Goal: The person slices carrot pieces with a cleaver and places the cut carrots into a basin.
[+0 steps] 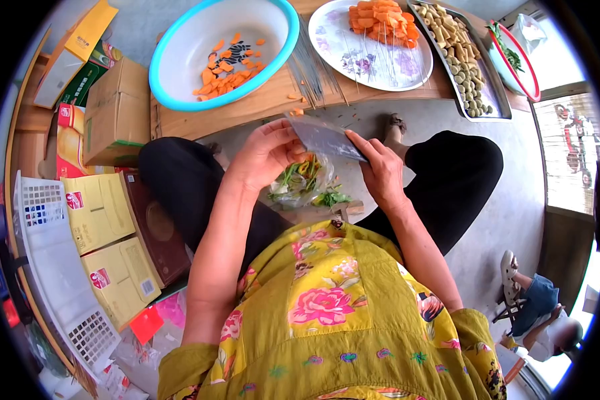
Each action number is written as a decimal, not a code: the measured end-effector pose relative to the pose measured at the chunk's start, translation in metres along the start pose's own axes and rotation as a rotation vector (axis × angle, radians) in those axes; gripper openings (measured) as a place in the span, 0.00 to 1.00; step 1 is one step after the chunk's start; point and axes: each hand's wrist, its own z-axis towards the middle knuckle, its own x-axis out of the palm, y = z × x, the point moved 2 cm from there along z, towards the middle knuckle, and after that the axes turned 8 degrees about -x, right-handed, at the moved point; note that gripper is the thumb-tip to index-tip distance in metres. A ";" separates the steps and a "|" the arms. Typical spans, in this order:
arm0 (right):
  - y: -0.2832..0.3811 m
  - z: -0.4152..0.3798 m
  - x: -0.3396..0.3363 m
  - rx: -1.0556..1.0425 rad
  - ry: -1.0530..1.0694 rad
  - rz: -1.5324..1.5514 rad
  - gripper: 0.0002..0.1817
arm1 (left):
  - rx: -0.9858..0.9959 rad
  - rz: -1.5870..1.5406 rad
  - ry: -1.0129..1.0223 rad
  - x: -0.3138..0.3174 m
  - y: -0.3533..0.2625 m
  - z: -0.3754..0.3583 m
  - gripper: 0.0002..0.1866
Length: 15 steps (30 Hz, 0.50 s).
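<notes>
In front of my lap is a flat grey cleaver (323,137) with a broad, shiny blade. My right hand (382,170) grips its right end, thumb on top. At the blade's left end, the curled fingers of my left hand (270,153) pinch its edge. An orange bit shows near the blade's upper left corner. Below my hands, a clear plastic bag (308,177) holds green and yellow vegetable scraps. Beyond them on the wooden table (237,119) stand a white basin with a blue rim (163,83), holding orange chunks, and thin skewers (313,67).
A floral plate (327,50) carries orange pieces on skewers. Right of it, a metal tray (497,107) holds tan and greenish pieces; a red-rimmed bowl (532,83) stands beyond. Cartons (117,110) and a white basket (53,260) line my left. A seated person (540,303) is at right.
</notes>
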 end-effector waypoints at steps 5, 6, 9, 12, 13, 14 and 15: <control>-0.004 -0.004 0.004 0.147 0.054 0.120 0.31 | 0.011 0.088 -0.047 -0.004 0.001 0.000 0.10; -0.004 -0.005 0.006 0.142 0.056 0.122 0.31 | 0.042 0.110 -0.120 0.000 0.001 -0.002 0.10; -0.009 -0.011 0.013 0.235 0.011 0.269 0.28 | 0.070 0.183 -0.177 0.000 -0.001 -0.007 0.10; -0.013 -0.011 0.015 0.341 -0.011 0.408 0.24 | 0.125 0.273 -0.200 0.003 -0.015 -0.012 0.10; -0.013 -0.012 0.015 0.403 0.012 0.457 0.23 | 0.173 0.307 -0.239 0.006 -0.024 -0.015 0.10; -0.013 -0.012 0.016 0.463 0.036 0.508 0.21 | 0.240 0.319 -0.243 0.007 -0.039 -0.016 0.11; -0.010 -0.011 0.017 0.445 0.033 0.519 0.21 | 0.308 0.379 -0.245 0.005 -0.058 -0.016 0.11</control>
